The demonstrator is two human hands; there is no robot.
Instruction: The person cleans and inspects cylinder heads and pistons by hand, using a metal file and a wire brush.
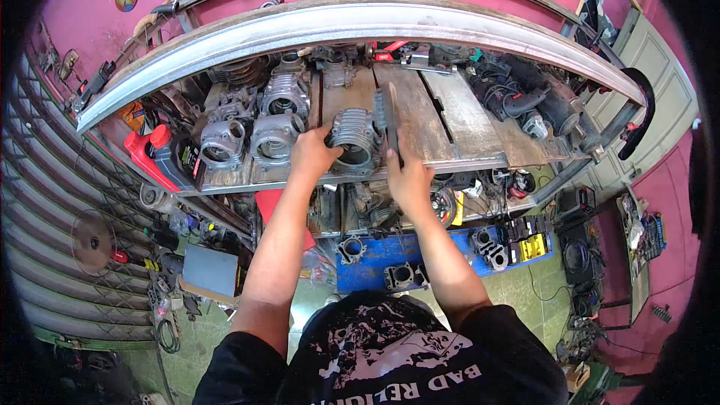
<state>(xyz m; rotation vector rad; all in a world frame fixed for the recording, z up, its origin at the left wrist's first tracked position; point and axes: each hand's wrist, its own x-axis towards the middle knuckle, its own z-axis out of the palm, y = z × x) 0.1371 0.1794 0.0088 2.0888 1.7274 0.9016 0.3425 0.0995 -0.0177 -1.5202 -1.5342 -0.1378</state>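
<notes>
A finned engine cylinder block (352, 129) stands near the front edge of the wooden workbench (420, 116), its round bore facing me. My left hand (315, 156) grips its left side, thumb at the bore's rim. In my right hand (409, 180) is a wire brush (381, 109), held upright by its handle, with the bristles against or very close to the fins on the right side. Left of my left hand sit more grey cylinder blocks, one close by (274, 139) and another (221, 144) farther out.
Red and black oil bottles (161, 151) stand at the bench's left end. Power tools with cables (517, 103) crowd the right end. A metal rail (360, 21) crosses above the bench. Below, a blue board (450, 270) carries several cylinder parts.
</notes>
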